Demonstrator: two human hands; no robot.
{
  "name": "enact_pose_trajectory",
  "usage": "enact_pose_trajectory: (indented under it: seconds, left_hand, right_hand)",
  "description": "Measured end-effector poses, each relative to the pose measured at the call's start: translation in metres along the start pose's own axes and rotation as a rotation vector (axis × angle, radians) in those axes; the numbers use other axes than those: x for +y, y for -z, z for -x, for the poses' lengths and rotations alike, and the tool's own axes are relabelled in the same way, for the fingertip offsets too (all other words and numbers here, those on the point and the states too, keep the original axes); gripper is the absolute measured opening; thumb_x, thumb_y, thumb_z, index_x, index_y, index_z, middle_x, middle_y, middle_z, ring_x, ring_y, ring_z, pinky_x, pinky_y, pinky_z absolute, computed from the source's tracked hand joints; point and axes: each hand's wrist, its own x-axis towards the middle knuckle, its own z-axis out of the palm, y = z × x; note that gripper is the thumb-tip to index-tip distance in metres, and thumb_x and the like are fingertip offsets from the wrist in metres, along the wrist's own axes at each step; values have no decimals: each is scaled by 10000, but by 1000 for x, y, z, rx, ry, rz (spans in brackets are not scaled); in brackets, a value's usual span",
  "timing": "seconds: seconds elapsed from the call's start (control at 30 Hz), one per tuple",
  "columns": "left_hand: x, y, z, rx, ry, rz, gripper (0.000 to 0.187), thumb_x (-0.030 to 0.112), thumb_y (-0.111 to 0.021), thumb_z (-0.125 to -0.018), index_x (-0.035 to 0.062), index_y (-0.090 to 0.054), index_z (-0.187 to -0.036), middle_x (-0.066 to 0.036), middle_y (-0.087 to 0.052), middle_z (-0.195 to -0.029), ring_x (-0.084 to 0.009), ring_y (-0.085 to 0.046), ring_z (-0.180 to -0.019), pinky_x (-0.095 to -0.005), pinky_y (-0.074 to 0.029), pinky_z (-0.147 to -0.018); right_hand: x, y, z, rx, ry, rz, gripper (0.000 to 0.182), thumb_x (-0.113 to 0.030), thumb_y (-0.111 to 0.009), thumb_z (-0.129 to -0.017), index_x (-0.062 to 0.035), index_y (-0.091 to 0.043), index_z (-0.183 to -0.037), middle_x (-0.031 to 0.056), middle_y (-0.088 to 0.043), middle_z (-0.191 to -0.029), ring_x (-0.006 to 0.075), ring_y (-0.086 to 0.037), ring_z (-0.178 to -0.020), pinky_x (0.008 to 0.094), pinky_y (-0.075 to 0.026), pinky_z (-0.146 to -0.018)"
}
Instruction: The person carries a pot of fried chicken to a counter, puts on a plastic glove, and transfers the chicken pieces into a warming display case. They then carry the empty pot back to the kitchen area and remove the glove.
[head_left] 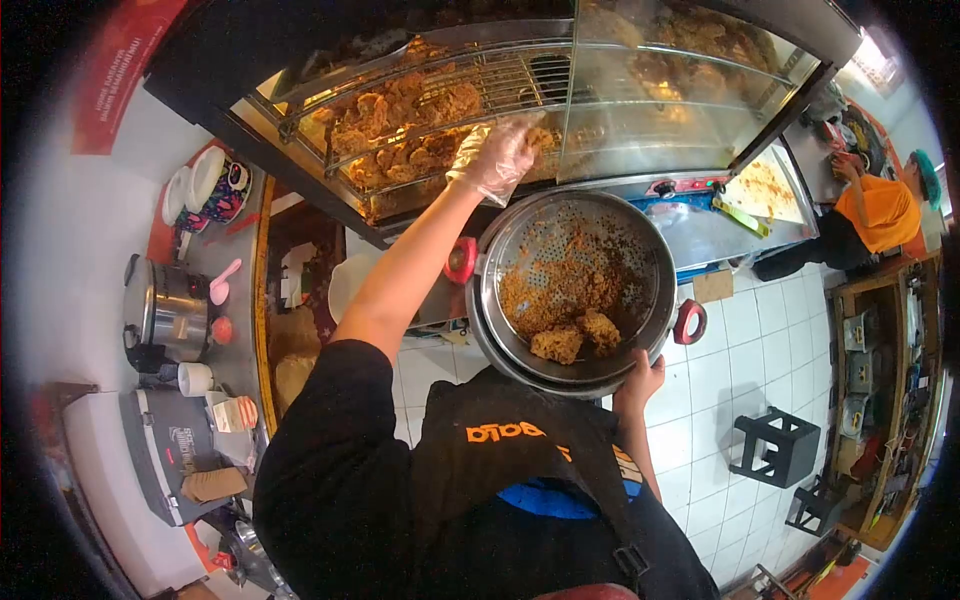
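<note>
My left hand (497, 160), in a clear plastic glove, is at the open front of the heated display case; its blurred fingers close on a fried chicken piece (545, 141). Against my body, my right hand (640, 382) grips the lower right rim of a metal pot with red handles. A perforated metal strainer (575, 215) sits inside the pot. Two fried pieces (557, 345) and many loose crumbs lie in the strainer's bottom. Several more fried pieces (375, 115) rest on the wire racks of the case.
A glass panel (650, 90) covers the case's right part. Green-handled tongs (740, 215) lie on the metal counter to the right. Beyond it is a person in an orange shirt (880, 210). Black stools (778, 447) stand on the tiled floor. A large cooker (175, 310) is at left.
</note>
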Motion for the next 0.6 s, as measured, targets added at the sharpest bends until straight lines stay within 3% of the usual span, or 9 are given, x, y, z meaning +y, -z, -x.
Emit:
enact_pose_trajectory:
  seconds: [0.03, 0.13, 0.2, 0.23, 0.27, 0.3, 0.53, 0.6]
  left_hand:
    - [0, 4, -5, 2, -1, -2, 469, 128, -620, -808, 68, -492, -1255, -155, -561, -1148, -268, -584, -1003, -424, -512, -801]
    - [-14, 14, -23, -421, 929, -161, 321, 202, -550, -900, -93, -500, -1016, -167, -584, -985, -226, -586, -806, -370, -521, -694]
    - [-60, 11, -23, -638, 990, -432, 371, 281, -503, -927, -77, -527, -1020, -184, -590, -1073, -233, -582, -848, -349, -510, -741]
    - [-13, 39, -29, -266, 940, -429, 624, 566, -334, -895, 57, -663, -1044, -184, -624, -1133, -332, -609, -994, -489, -446, -892]
    - [-96, 7, 4, -134, 810, -506, 486, 486, -400, -897, 116, -668, -1062, -145, -614, -1176, -343, -592, -1043, -468, -445, -898]
    - [-107, 14, 5, -191, 863, -505, 455, 451, -417, -896, 104, -658, -1067, -156, -606, -1180, -336, -589, -1046, -458, -446, -899]
    - [-76, 52, 25, -280, 810, -316, 286, 205, -532, -889, 25, -584, -1105, -235, -550, -1209, -288, -568, -1069, -387, -451, -899]
    - [-33, 50, 5, -882, 676, -902, 279, 157, -543, -851, 36, -590, -1098, -208, -566, -1204, -304, -558, -1087, -439, -416, -934]
  right_hand:
    - [0, 0, 0, -2, 1, -1, 191, -24, -558, -773, 20, -481, -943, 93, -569, -849, 188, -563, -726, 321, -475, -651]
    - [-4, -3, 3, 5, 2, -3, 189, -22, -554, -770, 23, -487, -940, 89, -567, -844, 183, -560, -723, 316, -471, -646]
    - [-7, -5, 4, 31, -10, 22, 156, -21, -554, -787, 36, -515, -927, 78, -582, -848, 150, -544, -704, 295, -451, -642]
    - [-7, -6, 4, 28, -6, 21, 156, -21, -554, -787, 36, -515, -927, 78, -582, -848, 150, -544, -704, 295, -451, -642]
    - [-6, -7, 4, 25, -11, 7, 170, -21, -553, -786, 43, -515, -938, 79, -581, -850, 150, -544, -708, 297, -454, -649]
    - [-6, -6, 4, 27, -18, -5, 184, -22, -552, -785, 50, -516, -950, 81, -581, -853, 150, -544, -712, 299, -456, -656]
    - [-2, 2, 1, 61, -8, 163, 222, -75, -578, -818, 26, -548, -1013, 53, -584, -854, 133, -521, -719, 274, -437, -656]
    - [0, -1, 1, 114, 2, 123, 219, -71, -587, -801, 40, -549, -985, 64, -594, -860, 132, -529, -716, 284, -434, -653]
